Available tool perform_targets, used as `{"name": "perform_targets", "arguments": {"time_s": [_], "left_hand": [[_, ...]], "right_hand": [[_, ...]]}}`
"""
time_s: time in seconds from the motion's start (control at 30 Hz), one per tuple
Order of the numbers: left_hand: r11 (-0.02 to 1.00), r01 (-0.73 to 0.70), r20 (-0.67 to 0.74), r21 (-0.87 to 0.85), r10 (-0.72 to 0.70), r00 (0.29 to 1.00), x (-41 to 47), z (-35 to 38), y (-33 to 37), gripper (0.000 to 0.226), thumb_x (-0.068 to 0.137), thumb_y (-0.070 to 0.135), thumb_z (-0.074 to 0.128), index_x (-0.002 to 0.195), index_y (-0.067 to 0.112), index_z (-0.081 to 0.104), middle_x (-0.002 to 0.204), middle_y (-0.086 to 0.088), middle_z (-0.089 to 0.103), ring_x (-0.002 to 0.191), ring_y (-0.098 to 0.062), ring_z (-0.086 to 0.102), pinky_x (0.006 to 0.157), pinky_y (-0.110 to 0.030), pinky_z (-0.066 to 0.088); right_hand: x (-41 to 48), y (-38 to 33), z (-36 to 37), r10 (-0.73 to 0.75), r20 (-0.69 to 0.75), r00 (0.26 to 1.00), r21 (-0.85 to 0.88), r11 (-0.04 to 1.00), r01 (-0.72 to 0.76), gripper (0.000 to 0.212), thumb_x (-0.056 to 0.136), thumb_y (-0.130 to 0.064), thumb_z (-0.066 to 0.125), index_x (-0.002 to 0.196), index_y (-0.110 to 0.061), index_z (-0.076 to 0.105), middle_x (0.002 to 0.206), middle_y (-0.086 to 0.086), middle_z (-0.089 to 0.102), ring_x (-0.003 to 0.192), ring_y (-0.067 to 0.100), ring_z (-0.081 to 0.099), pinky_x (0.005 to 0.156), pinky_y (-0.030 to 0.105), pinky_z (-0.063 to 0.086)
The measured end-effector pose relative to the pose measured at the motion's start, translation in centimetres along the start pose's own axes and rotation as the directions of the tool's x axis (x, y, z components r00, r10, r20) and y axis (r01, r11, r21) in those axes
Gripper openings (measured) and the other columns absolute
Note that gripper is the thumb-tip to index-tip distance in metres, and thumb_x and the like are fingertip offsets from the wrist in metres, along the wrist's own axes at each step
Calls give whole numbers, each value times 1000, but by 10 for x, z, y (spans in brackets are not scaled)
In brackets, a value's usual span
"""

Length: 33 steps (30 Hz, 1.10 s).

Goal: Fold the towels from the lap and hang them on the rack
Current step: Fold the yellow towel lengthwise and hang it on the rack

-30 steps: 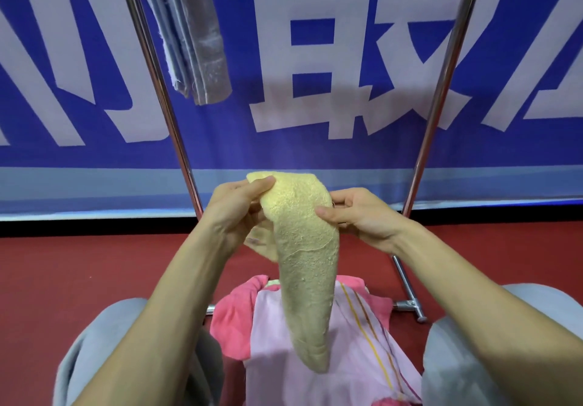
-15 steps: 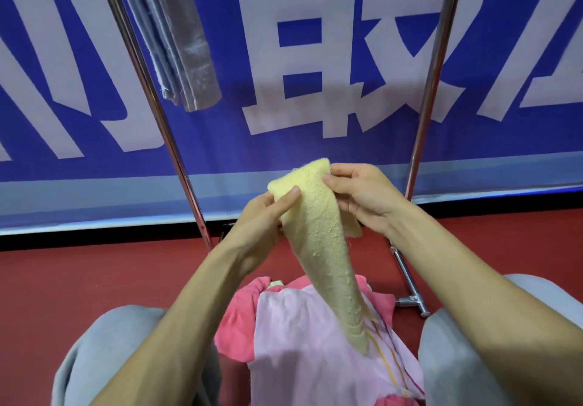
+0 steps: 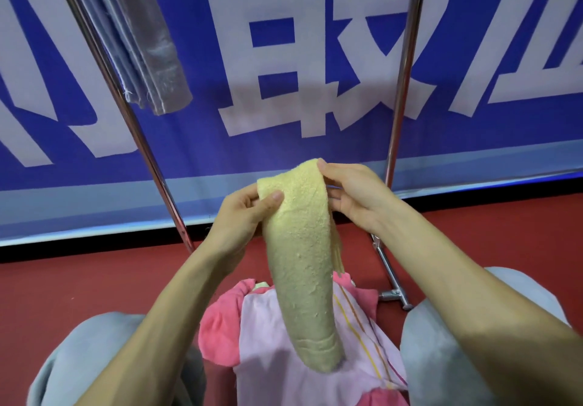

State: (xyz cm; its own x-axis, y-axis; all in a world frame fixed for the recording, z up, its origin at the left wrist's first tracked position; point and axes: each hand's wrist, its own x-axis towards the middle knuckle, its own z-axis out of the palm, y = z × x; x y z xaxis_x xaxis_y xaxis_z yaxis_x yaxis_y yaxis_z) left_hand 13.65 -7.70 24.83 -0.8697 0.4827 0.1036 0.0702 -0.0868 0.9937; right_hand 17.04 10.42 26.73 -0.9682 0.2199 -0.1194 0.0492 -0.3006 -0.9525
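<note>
The yellow towel [image 3: 303,266] hangs lengthwise from its top edge, its tail resting on the lap pile [image 3: 277,352]. Both hands pinch that edge: left hand [image 3: 243,216] on the near corner, right hand [image 3: 353,194] on the far, higher one. The rack [image 3: 400,90] stands beyond, its bar above the view.

Blue banner [image 3: 347,140] with big white characters fills the wall behind, pale blue band [image 3: 94,200] along its bottom edge, black strip [image 3: 63,249] under that. Red floor [image 3: 79,289] below. Even indoor light, soft shadows on the banner.
</note>
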Motion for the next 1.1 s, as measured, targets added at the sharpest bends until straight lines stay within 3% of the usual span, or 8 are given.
{"name": "perform_targets", "arguments": {"time_s": [0.17, 0.3, 0.4, 0.5, 0.67, 0.77, 0.93, 1.1], "left_hand": [[989, -79, -4, 127, 80, 997, -3, -9, 9, 21, 93, 12, 57, 107, 1, 67, 98, -10, 72, 85, -13, 67, 73, -20, 52], [989, -6, -97, 145, 20, 995, -3, -21, 11, 15, 94, 16, 56, 97, 7, 68, 84, -2, 69, 75, -11, 63, 66, -25, 49], [987, 51, -165, 152, -26, 986, -4, -33, 13, 15, 95, 18, 56, 92, 11, 69, 74, 4, 69, 65, -8, 64, 57, -22, 49], [992, 71, -236, 103, -45, 971, -4, -39, 16, 18, 94, 19, 58, 92, 5, 69, 72, 1, 68, 61, -9, 62, 51, -21, 48], [965, 172, -338, -196, -232, 912, -3, -41, 17, 22, 89, 16, 64, 97, -4, 67, 80, -9, 64, 63, -15, 59, 57, -25, 49], [914, 202, -272, -352, -306, 912, -1, -40, 15, 26, 85, 14, 67, 105, -2, 65, 93, -13, 55, 77, -23, 50, 65, -31, 44], [962, 262, -168, -76, -271, 948, 0, -26, 4, 42, 85, 35, 68, 115, 5, 62, 96, -7, 69, 84, -21, 62, 81, -42, 53], [954, 287, -18, 88, -287, 958, -7, -12, -9, 25, 86, 28, 67, 101, 8, 69, 96, -6, 75, 87, -18, 69, 79, -36, 57]], "right_hand": [[0, 18, 9, 180, 178, 967, -177, 973, -148, 66, 94, -61, 34, 125, -10, 62, 120, 8, 67, 113, 21, 62, 101, 38, 45], [-3, 26, 17, 303, 369, 879, -299, 934, -197, 77, 90, -70, 10, 123, -22, 60, 126, 1, 65, 121, 18, 56, 107, 34, 36], [-5, 27, 19, 296, 360, 885, -324, 929, -179, 65, 93, -58, 34, 120, -5, 61, 111, 9, 67, 108, 25, 58, 108, 42, 37], [-10, 27, 21, 185, 398, 898, -305, 951, -61, 23, 93, -21, 56, 103, -2, 64, 81, -1, 69, 76, 8, 63, 78, 24, 49], [-9, 32, 26, -18, 289, 957, -273, 957, 101, 14, 86, 0, 64, 99, -1, 67, 81, 2, 73, 71, 5, 67, 65, 14, 50], [-8, 29, 29, -128, 170, 977, -233, 958, 166, 12, 85, -2, 65, 97, 0, 69, 85, 7, 73, 71, 8, 68, 65, 17, 52], [-7, 21, 29, -201, 85, 976, -213, 953, 215, 12, 89, -8, 62, 97, -5, 70, 91, 12, 73, 79, 22, 64, 68, 33, 47], [-8, 10, 22, -149, 97, 984, -82, 984, 157, 21, 89, 5, 55, 108, 3, 64, 88, 9, 71, 73, 13, 69, 64, 22, 56]]}}
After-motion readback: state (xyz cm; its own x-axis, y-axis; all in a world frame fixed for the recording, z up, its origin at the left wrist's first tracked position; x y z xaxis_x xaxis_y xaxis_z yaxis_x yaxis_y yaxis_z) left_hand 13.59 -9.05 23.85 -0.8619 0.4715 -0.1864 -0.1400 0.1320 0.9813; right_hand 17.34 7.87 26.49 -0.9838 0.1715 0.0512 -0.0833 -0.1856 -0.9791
